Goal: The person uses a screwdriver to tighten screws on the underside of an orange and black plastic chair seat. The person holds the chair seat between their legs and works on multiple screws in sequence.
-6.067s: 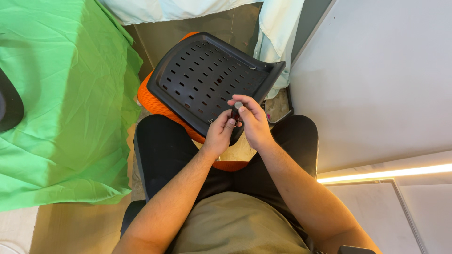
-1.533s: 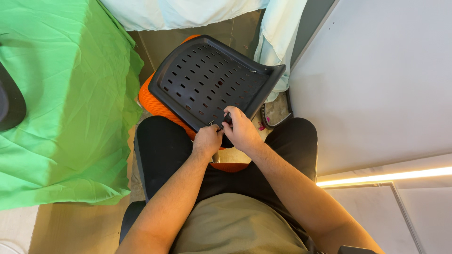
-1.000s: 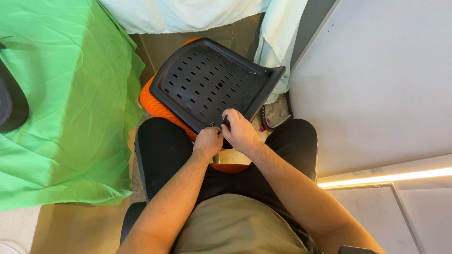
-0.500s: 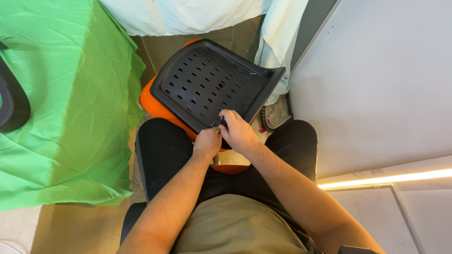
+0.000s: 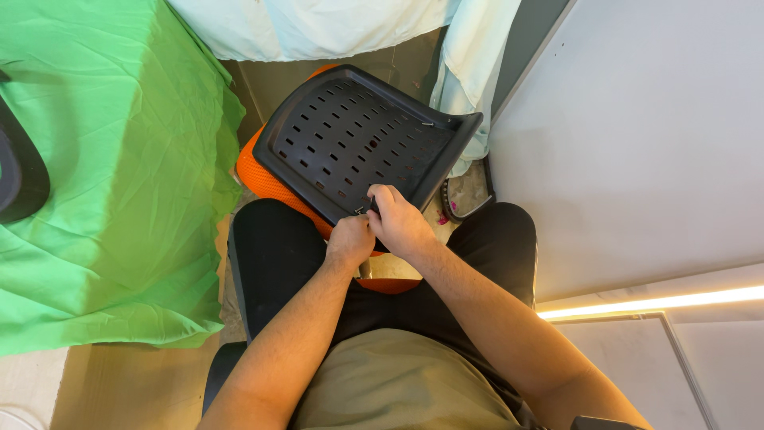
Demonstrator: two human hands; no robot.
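Black slotted chair back (image 5: 358,143), lying tilted on an orange seat (image 5: 267,179) between the knees. Left hand (image 5: 348,241), fisted at its near edge. Right hand (image 5: 400,225), fingers curled, pinching a small dark part (image 5: 372,206) against that edge; hands touching. Green cloth (image 5: 103,159), left.

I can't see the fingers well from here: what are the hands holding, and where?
Both hands meet at the near edge of the black slotted panel; a small dark piece shows there, the exact hold hidden.
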